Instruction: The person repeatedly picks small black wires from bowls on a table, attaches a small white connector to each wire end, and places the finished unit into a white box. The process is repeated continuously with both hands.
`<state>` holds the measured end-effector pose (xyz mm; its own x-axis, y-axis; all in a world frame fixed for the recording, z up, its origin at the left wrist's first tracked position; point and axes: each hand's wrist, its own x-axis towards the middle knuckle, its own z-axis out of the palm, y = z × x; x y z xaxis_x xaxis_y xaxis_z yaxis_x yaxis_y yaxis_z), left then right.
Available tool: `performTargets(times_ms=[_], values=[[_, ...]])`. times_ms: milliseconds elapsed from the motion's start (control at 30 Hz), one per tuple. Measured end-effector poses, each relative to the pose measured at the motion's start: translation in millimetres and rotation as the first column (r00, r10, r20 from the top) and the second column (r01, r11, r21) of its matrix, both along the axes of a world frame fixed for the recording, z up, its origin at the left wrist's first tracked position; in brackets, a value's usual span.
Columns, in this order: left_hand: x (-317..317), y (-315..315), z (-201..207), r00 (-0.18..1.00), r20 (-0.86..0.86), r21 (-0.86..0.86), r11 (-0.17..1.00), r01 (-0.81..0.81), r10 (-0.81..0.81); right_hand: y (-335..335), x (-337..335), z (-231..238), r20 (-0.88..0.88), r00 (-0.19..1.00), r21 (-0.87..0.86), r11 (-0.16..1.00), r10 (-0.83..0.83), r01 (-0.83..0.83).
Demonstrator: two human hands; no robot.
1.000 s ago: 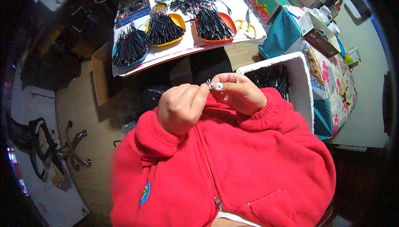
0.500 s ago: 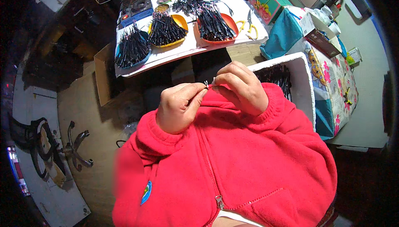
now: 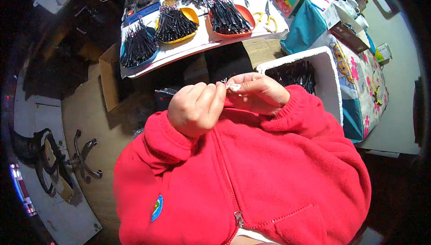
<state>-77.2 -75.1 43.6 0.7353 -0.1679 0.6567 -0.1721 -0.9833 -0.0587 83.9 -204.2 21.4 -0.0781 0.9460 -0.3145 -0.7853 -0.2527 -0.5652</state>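
Note:
In front of my chest my two hands meet fingertip to fingertip. My left hand is closed in a pinch on the end of a thin cable, and a few fine pale wire tips stick up from its fingertips. My right hand is closed too, its thumb and fingers pressed against the same wire ends from the right. A white wrap or scrap shows at the right thumb tip; which it is I cannot tell. The rest of the cable is hidden by my hands.
Beyond my hands stands a white table with bundles of short black cables in a blue tray, a yellow tray and a red tray. Yellow-handled scissors lie right of them. A white foam box holds more black cables.
My right hand has turned so its thumb lies on top, bringing the white piece into view. Both hands have risen slightly in the picture, and the view has shifted a little.

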Motion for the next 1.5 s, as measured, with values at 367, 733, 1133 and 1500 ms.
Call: performTargets(times_ms=[367,733,1133,1500], values=[[-9,11,-11,0.924,0.095,-0.994,-0.087,0.068,-0.370,1,8,45,0.827,0.086,0.553,0.775,-0.556,-0.304],[-12,-12,-16,0.883,0.223,-0.882,-0.472,0.002,-0.414,-10,8,39,0.641,-0.290,0.533,0.684,-0.710,-0.498],[-23,-18,-19,0.794,0.447,-0.777,-0.619,0.116,-0.412,-29,-10,47,0.727,-0.089,0.635,0.716,-0.681,-0.289],[-18,-7,-7,0.883,0.127,-0.985,0.049,0.167,-0.451,-21,-16,40,0.840,0.413,0.466,0.857,-0.351,-0.219]])
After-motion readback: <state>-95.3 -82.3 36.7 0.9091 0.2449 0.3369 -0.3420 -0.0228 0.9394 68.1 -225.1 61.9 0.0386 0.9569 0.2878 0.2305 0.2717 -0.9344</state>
